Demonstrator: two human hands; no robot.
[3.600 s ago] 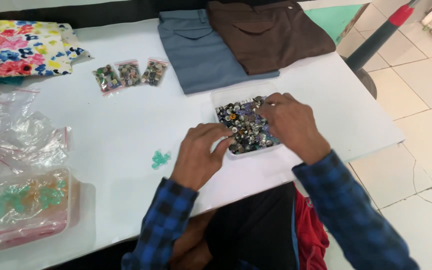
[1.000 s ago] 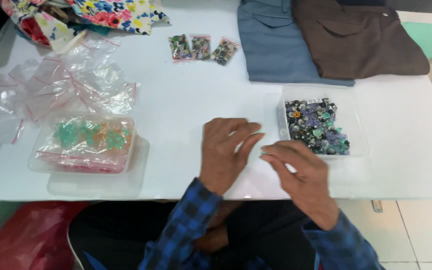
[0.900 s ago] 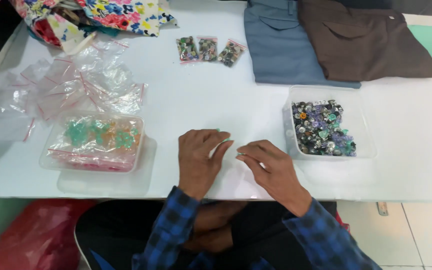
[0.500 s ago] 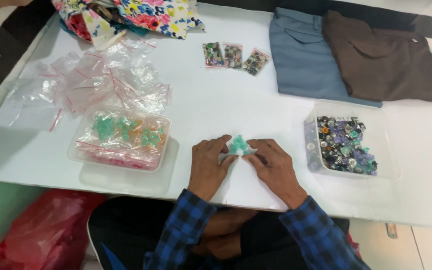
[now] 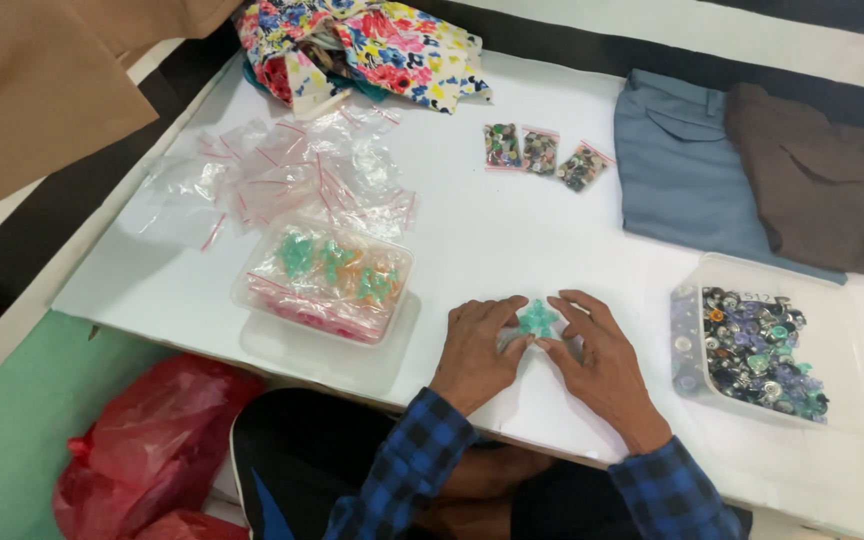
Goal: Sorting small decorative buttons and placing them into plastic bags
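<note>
1. A white table (image 5: 512, 240) fills most of the frame, seen from above by a seated person in blue plaid sleeves.
2. Low in the centre of the frame, the left hand (image 5: 480, 350) and right hand (image 5: 597, 355) lie close together on the table, fingers curled inward.
3. Between the fingertips of both hands sits a small cluster of green buttons (image 5: 537, 319), apparently inside a small clear bag; both hands pinch at it. It rests on the table near the front edge.
4. At centre left, a clear tub (image 5: 324, 280) holds bags of green and orange pieces.
5. Above that, at upper left, lies a loose pile of empty clear zip bags (image 5: 282, 180).
6. At right, a clear tray (image 5: 757, 345) holds mixed dark buttons.
7. At upper centre sit three small filled bags (image 5: 542, 155).
8. At upper right lie folded blue trousers (image 5: 687, 175) and folded brown trousers (image 5: 822, 180), side by side.
9. Floral fabric (image 5: 372, 45) lies at the top.
10. A red plastic bag (image 5: 142, 450) sits at lower left, below the table.
</note>
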